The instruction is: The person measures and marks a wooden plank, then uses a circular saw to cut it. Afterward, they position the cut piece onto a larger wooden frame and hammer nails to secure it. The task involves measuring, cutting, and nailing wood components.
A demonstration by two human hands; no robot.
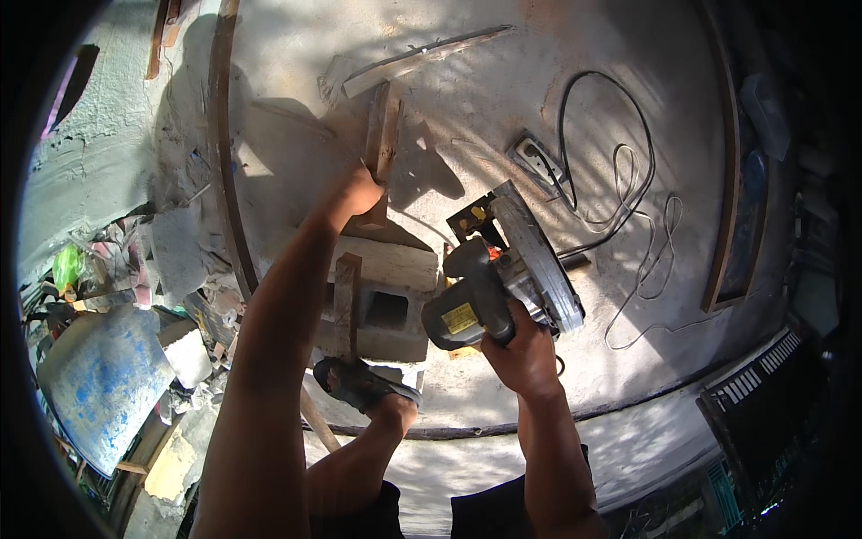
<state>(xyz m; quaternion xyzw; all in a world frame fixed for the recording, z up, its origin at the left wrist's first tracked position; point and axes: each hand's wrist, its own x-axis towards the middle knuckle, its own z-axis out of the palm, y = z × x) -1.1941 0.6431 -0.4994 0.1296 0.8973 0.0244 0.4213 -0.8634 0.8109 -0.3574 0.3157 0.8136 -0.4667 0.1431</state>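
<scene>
My right hand (528, 352) is wrapped round the rear handle of a circular saw (476, 296), which has a dark body, a yellow label and a metal blade guard on its right side. Farther forward and to the left, my left hand (359, 191) grips a short wooden board (384, 135) by its near part; some of its fingers are hidden. Between the hands and me lies a hollow concrete block (404, 260). A narrow wood strip (347, 296) rests across it, and my shoe (359, 384) presses at the strip's near end.
A power strip (539, 163) lies on the concrete floor, with a black cord (645, 117) looping near it. A split wood piece (422, 63) lies at the far side. Rubble and a blue-stained curved sheet (106, 386) fill the left. A wooden frame (725, 225) stands at right.
</scene>
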